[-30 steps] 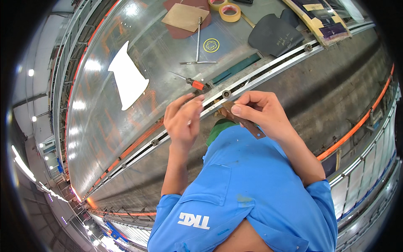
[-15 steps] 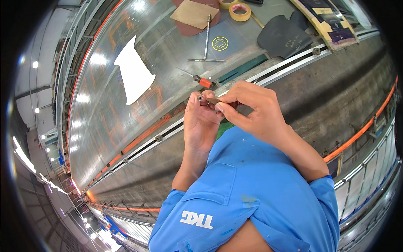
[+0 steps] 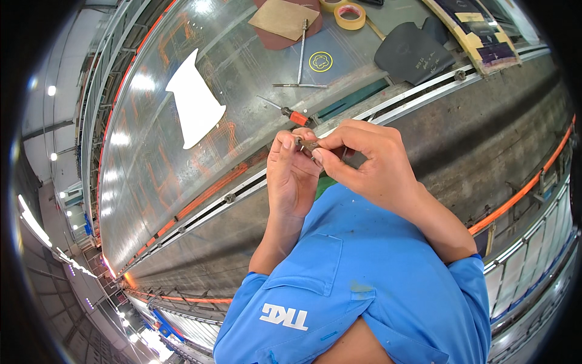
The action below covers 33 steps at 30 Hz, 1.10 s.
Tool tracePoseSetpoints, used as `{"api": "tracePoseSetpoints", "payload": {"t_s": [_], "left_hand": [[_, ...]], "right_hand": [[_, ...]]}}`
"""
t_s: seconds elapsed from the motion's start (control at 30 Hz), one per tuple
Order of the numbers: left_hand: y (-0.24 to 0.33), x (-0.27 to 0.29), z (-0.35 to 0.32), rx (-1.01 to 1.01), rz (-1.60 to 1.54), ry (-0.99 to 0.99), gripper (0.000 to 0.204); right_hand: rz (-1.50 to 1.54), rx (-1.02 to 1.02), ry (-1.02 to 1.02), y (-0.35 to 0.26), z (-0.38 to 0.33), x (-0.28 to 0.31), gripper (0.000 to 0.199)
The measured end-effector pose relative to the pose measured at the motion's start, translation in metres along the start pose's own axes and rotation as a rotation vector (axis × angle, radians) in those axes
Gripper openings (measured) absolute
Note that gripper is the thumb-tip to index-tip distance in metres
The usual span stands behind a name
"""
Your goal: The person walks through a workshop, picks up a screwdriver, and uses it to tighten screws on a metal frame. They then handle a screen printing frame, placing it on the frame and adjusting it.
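Note:
In front of my chest, my left hand (image 3: pixel 288 182) pinches a small round metal part (image 3: pixel 298 141) between thumb and fingertips. My right hand (image 3: pixel 377 156) comes from the right, thumb and forefinger closed on a thin brownish flat piece (image 3: pixel 310 145). The tip of that piece meets the round part or lies right beside it; its exact kind is too small to tell. Just beyond my fingers, a screwdriver (image 3: pixel 296 117) with an orange and black handle rests at the edge of the metal table (image 3: pixel 242 67).
A T-handle wrench (image 3: pixel 301 57) lies farther back, near sandpaper sheets (image 3: pixel 284 18) and a yellow tape roll (image 3: pixel 350 16). To the left is a white curved template (image 3: pixel 195 103); to the right, a dark flat piece (image 3: pixel 412 53). A metal rail (image 3: pixel 400 94) borders the table.
My left hand has shifted slightly right with the round part, which now sits closer to the flat piece. My right hand stays nearly in place.

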<state>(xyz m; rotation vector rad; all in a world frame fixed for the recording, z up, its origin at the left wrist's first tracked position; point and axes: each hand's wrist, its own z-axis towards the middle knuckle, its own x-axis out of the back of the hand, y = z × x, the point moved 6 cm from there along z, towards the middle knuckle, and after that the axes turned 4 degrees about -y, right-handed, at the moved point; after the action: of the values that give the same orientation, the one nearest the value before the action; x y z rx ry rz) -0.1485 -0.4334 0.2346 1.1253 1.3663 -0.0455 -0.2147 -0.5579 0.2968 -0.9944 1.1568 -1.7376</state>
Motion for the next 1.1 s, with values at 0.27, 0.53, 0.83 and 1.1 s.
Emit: {"api": "tracePoseSetpoints", "payload": {"t_s": [0.27, 0.53, 0.83, 1.1], "left_hand": [[0.006, -0.002, 0.003, -0.088, 0.143, -0.074, 0.012], [0.006, 0.002, 0.001, -0.001, 0.220, -0.102, 0.012], [-0.009, 0.006, -0.005, 0.138, 0.072, -0.107, 0.011], [-0.015, 0.001, -0.009, 0.227, -0.017, -0.019, 0.019]], "right_hand": [[-0.025, -0.064, -0.015, -0.002, -0.001, 0.003, 0.009], [-0.007, -0.149, -0.072, 0.001, -0.007, 0.005, 0.009], [0.145, -0.186, -0.121, 0.017, -0.012, 0.006, 0.010], [0.669, -0.538, -0.232, 0.043, -0.020, -0.006, 0.016]]}}
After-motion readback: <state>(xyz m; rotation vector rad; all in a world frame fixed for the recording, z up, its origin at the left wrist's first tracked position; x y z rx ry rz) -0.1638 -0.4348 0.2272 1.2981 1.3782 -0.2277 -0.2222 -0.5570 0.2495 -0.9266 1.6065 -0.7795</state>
